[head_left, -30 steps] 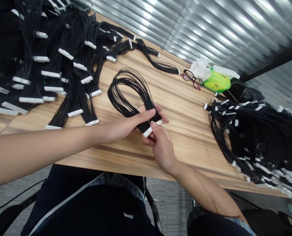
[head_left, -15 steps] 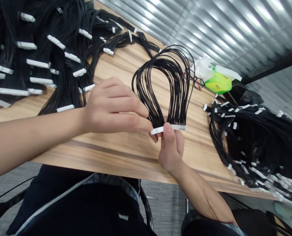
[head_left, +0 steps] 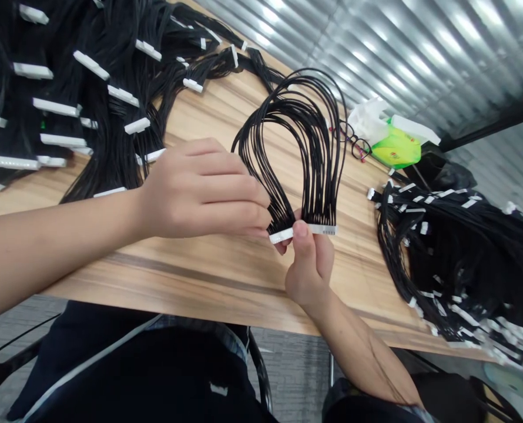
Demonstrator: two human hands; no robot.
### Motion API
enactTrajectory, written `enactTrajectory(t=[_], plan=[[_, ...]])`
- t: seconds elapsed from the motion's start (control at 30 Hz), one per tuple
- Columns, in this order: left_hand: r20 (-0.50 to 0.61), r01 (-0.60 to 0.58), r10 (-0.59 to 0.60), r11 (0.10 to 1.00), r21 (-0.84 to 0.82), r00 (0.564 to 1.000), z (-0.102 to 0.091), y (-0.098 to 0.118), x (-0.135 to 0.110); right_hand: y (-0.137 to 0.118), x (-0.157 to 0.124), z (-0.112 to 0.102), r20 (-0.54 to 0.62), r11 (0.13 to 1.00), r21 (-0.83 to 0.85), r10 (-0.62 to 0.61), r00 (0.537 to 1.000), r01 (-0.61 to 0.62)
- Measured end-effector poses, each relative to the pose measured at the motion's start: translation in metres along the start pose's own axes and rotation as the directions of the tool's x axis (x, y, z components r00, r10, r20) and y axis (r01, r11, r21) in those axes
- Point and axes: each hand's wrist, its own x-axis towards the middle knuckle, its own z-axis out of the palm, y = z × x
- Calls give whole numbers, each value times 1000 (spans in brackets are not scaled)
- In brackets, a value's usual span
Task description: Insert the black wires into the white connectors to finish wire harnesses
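A wire harness [head_left: 317, 153] of many thin black wires loops up in an arch above the table. White connectors [head_left: 323, 229] sit side by side at its lower ends. My right hand [head_left: 308, 264] pinches these connectors from below, thumb in front and fingers behind. From the left comes my left hand [head_left: 204, 191], its fingers closed together at the lower left wires beside the connector's left end. Its thumb and fingertips are partly hidden behind the hand, and which wires they grip is unclear.
Black harnesses with white connectors [head_left: 91, 64] pile up at the left of the wooden table [head_left: 191, 276]. Another harness heap [head_left: 473, 247] covers the right side. Eyeglasses [head_left: 359, 147] and a green tissue pack [head_left: 397, 145] lie near the corrugated metal wall [head_left: 367, 53].
My left fingers have shifted slightly at the connector's left end, drawing a little up off it. The right hand keeps its pinch. The whole view has turned slightly.
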Motion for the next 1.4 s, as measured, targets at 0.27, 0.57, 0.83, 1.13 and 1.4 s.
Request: enactTrajectory(t=[0.27,0.57,0.83,1.13,1.4], plan=[[30,-66,63,991,117,998,-1,0,1,-3,-1,-1,-2,999,28,23,1000,-23],[71,-117,133,974,-191,989,-20,12,8,-2,10,-2,-212,976,203,115,970,-71],[18,164,-168,927,-336,986,0,34,5,10,7,-1,-258,995,81,-32,966,55],[71,535,-541,840,90,838,3,2,-3,20,2,0,-174,998,41,-39,984,47],[2,647,-665,727,-230,747,4,1,0,29,-9,0,-127,998,-7,-60,990,60]])
